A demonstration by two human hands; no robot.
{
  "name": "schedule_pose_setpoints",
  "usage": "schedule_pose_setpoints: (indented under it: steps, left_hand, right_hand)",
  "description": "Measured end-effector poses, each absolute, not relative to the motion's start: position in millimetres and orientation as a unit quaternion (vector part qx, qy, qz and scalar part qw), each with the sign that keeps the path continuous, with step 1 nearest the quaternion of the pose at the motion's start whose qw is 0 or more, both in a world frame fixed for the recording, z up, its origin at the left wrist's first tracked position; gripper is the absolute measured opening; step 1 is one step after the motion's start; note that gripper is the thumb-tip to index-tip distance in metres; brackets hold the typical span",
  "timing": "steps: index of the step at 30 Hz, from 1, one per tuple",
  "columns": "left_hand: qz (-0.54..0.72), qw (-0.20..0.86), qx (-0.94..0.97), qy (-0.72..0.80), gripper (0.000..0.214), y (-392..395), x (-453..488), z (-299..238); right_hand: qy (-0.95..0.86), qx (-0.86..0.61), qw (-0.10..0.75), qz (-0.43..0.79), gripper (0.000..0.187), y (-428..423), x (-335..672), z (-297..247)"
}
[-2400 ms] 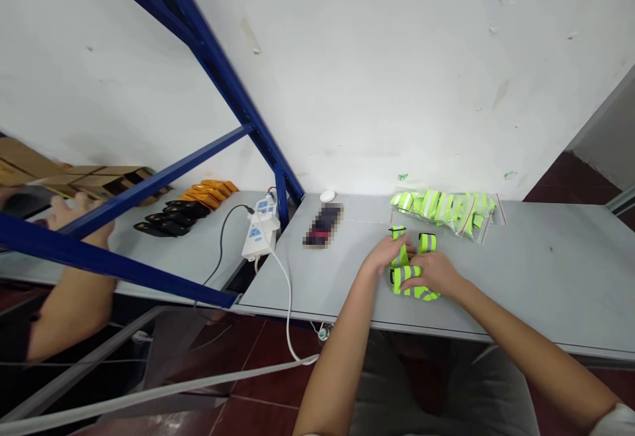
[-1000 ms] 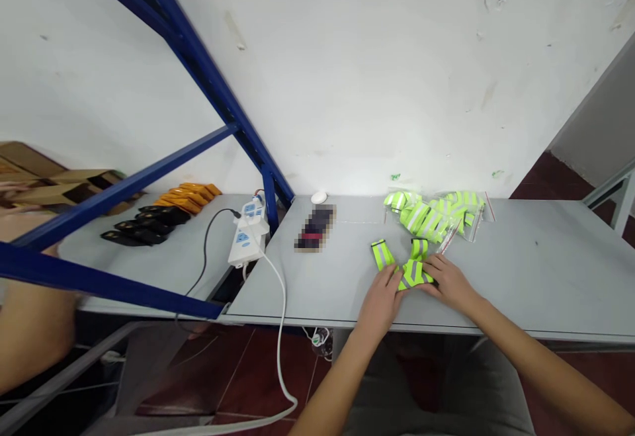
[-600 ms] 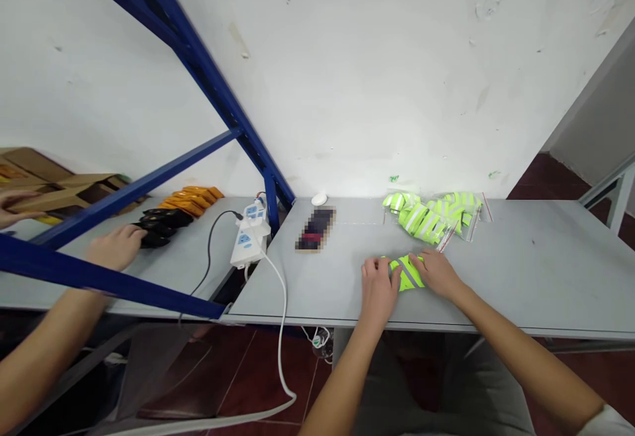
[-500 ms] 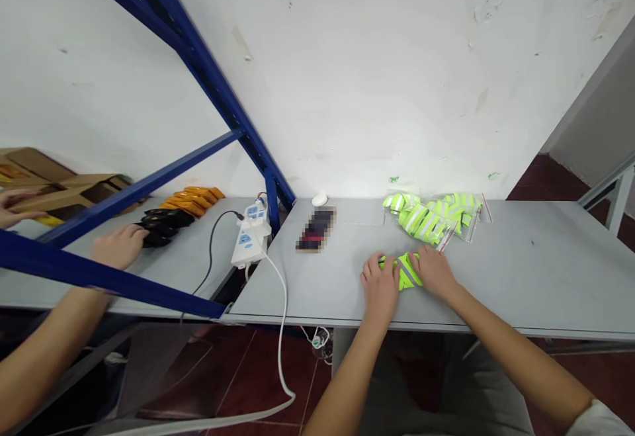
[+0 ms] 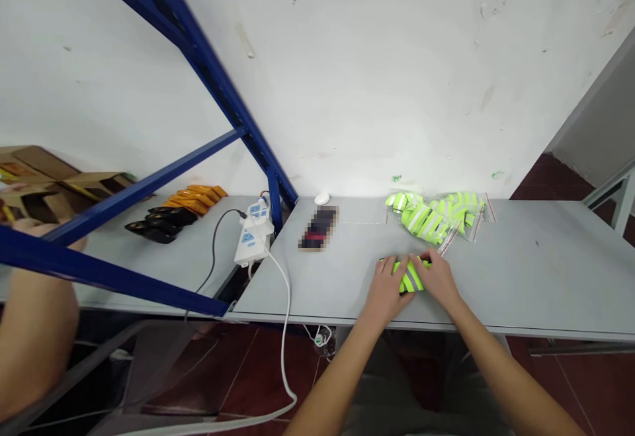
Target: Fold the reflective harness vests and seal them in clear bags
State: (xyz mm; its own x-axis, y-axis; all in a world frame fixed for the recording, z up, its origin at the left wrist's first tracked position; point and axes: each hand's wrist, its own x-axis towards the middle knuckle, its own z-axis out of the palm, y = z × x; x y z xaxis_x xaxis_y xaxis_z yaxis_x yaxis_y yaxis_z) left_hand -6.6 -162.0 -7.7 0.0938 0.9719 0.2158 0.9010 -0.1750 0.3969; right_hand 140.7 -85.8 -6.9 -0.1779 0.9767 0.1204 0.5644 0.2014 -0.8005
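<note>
A neon-green band with silver reflective stripes [image 5: 409,279] lies folded into a small bundle near the front edge of the grey table [image 5: 520,277]. My left hand [image 5: 387,290] presses on its left side with fingers curled over it. On the band's right side my right hand [image 5: 438,278] grips it, fingers closed. Both hands touch the bundle and hide most of it.
A clear bag of similar green bands [image 5: 436,213] lies at the back by the wall. A dark phone [image 5: 318,227], a small white puck [image 5: 322,198] and a white power strip [image 5: 252,237] with cable sit left. Blue shelf struts [image 5: 149,184], black and orange items [image 5: 173,209], another person's arm [image 5: 30,330] far left.
The band's loose ends, spread out a second ago, are now gathered into a compact bundle between my hands. The other person's hand has pulled back from the black items at left.
</note>
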Motion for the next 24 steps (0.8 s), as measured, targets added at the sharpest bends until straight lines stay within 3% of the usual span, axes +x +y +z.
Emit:
schedule_pose_setpoints:
  steps: [6,13,16,18,24]
  left_hand:
    - [0.261,0.135,0.725,0.623,0.076,-154.2,-0.5,-5.0]
    - [0.27,0.135,0.726,0.618,0.071,-154.6,3.9,-2.2]
    - [0.254,0.11,0.726,0.63,0.049,-154.7,5.1,-1.6]
    - [0.24,0.095,0.723,0.641,0.046,-154.6,4.9,-2.7]
    - [0.228,0.094,0.757,0.605,0.082,-159.8,-8.3,-5.6]
  right_hand:
    - [-0.7,-0.524,0.334,0.351,0.028,-67.5,140.3,-12.9]
    - [-0.751,-0.499,0.36,0.238,0.018,-70.2,135.7,-17.5]
    - [-0.785,-0.466,0.348,0.215,0.027,-78.3,139.0,-14.6]
    - [-0.814,-0.431,0.326,0.212,0.031,-83.5,146.7,-12.5]
    - [-0.922,-0.274,0.178,0.209,0.083,-90.0,174.6,-10.3]
